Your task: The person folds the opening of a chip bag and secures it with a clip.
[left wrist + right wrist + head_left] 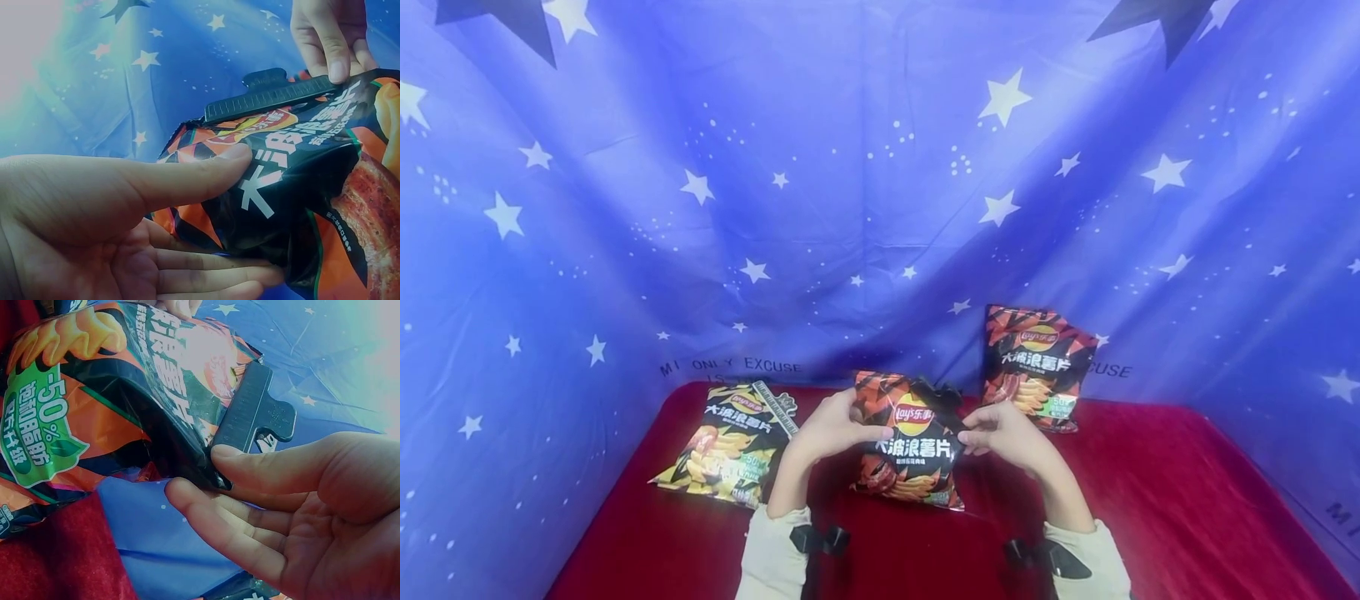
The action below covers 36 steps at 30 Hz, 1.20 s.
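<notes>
An orange-and-black Lay's chip bag (912, 467) is held up over the red table, between my two hands. My left hand (829, 428) grips its left side; in the left wrist view the thumb (206, 174) lies across the front and the other fingers go behind. A black bag clip (245, 407) sits slanted across the bag's top corner. At the right edge, my right hand (1006, 433) pinches the end of this clip together with the bag's edge, thumb (262, 467) in front. Whether the clip is fully closed is hard to tell.
On the left of the red-covered table (1165, 500) lies a yellow-and-black chip bag (718, 450), with a dark ruler-like clip (775, 407) at its upper right. Another orange-and-black chip bag (1037, 367) stands at the back right. A blue star-patterned curtain (865, 183) hangs behind.
</notes>
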Motion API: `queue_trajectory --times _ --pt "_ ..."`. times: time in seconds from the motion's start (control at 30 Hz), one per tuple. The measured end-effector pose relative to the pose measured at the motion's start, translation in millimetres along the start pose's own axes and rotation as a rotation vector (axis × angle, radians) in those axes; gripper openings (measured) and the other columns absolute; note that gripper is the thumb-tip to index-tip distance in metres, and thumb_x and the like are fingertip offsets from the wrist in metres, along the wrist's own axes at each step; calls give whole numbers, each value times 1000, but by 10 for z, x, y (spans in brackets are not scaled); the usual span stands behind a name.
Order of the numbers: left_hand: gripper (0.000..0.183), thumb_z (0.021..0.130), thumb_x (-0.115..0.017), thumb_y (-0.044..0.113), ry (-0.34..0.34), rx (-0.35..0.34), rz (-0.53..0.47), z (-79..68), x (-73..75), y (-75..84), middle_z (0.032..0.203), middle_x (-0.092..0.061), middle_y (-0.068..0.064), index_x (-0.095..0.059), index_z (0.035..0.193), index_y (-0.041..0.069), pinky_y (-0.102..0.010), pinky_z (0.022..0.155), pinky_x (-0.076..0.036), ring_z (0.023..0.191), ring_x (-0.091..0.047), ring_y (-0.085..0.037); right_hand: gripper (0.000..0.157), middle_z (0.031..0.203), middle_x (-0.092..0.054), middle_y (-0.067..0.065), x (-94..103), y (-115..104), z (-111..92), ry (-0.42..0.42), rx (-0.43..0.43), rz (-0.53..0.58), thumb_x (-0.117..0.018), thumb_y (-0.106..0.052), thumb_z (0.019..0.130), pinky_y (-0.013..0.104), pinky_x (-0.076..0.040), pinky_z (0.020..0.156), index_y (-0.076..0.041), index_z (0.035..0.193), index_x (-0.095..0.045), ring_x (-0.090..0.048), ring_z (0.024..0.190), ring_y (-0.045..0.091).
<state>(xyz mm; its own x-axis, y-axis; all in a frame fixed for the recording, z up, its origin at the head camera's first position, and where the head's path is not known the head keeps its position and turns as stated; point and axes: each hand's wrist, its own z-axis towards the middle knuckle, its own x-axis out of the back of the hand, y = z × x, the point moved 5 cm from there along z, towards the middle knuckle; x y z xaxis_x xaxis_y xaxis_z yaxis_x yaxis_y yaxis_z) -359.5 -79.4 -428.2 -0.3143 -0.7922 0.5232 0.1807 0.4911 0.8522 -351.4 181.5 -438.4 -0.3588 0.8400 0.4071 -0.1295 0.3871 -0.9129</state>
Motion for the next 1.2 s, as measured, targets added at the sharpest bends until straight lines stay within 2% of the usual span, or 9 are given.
queue_trajectory --times 0.2,0.33,0.47,0.63,0.8,0.9,1.07,1.2 --pt "54 82 -85 33 6 -7 3 -16 30 41 79 -66 -2 -63 124 7 -28 61 -44 67 -55 -14 17 86 -74 25 4 -37 1 4 19 -17 -68 4 91 51 -62 75 18 100 -69 -74 77 40" --pt "53 82 -86 32 21 -27 5 -17 48 65 87 -72 -2 -64 125 8 -28 65 -50 73 -60 -14 17 86 -74 24 10 -66 -3 18 26 -31 -69 3 91 50 -62 74 17 100 -70 -74 77 37" --pt "51 83 -85 29 58 -43 8 -29 85 99 93 -76 -6 -65 124 8 -33 73 -55 80 -67 -15 18 86 -74 23 22 -134 -20 66 34 -49 -70 2 90 45 -63 72 16 102 -70 -74 75 32" --pt "53 82 -86 30 172 -20 -6 -67 175 136 99 -76 -10 -63 123 6 -40 81 -59 90 -72 -20 22 87 -75 22 42 -265 -30 198 71 -66 -73 -1 90 39 -63 71 13 107 -71 -73 74 25" --pt "56 83 -86 25 318 -49 -117 -95 283 193 105 -76 -16 -61 130 7 -40 82 -62 95 -75 -27 25 97 -76 24 22 -392 -28 371 110 -39 -76 -4 89 26 -61 71 8 111 -73 -72 74 10" --pt "58 82 -86 22 391 -77 -191 -109 353 212 107 -76 -16 -61 133 8 -40 83 -62 97 -75 -28 25 103 -76 25 0 -443 8 437 143 -6 -77 -4 88 20 -59 71 7 110 -74 -71 76 2" --pt "61 81 -87 19 454 -117 -279 -152 451 211 106 -76 -15 -62 135 11 -41 88 -61 96 -75 -25 25 108 -74 27 -33 -546 87 474 170 43 -77 -3 88 18 -59 72 6 111 -74 -70 78 -2" --pt "60 80 -88 19 469 -79 -283 -187 477 139 104 -76 -16 -63 133 7 -39 87 -60 88 -73 -20 26 108 -74 27 -86 -579 99 467 145 69 -77 -3 88 19 -59 72 7 112 -73 -70 76 -1"
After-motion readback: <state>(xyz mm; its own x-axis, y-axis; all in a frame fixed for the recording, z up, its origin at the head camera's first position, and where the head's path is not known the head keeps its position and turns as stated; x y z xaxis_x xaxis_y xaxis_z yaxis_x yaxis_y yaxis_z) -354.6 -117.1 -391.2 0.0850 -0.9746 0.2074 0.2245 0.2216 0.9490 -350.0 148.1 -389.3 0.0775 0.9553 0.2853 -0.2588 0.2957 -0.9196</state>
